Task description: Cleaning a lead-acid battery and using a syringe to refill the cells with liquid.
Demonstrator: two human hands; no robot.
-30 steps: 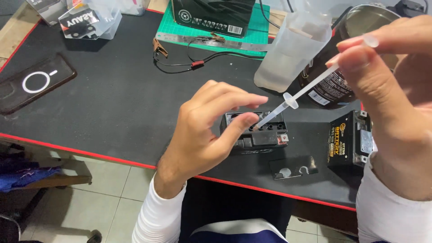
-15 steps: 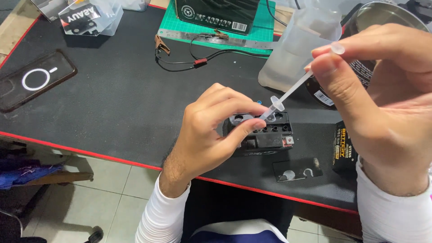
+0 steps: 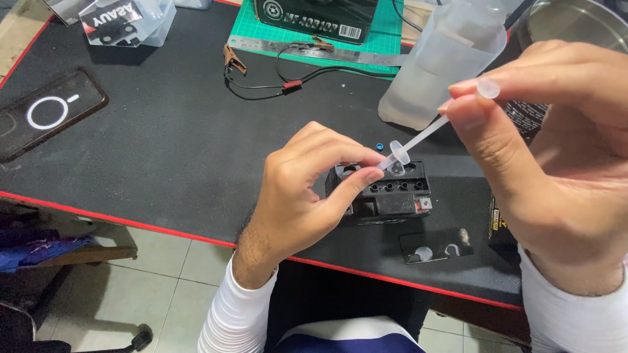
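Battery point(image 3: 386, 193): small black block at frame centre on the counter point(image 3: 163, 150), cell holes uncovered.
Left hand point(image 3: 304, 189): closed around the battery, steadying it.
Right hand point(image 3: 543, 157): pinching the syringe point(image 3: 425, 136), tip at a cell hole.
Advice: hold the tip centred; press slowly.
Bottle point(image 3: 438, 65): upper right.

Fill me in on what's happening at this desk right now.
A person sits at a black desk mat. The left hand steadies a small black battery with its row of cell holes facing up. The right hand pinches a clear plastic syringe, angled down with its tip at one of the holes on top. A translucent plastic bottle stands just behind, and a flat black cover strip lies in front of the battery.
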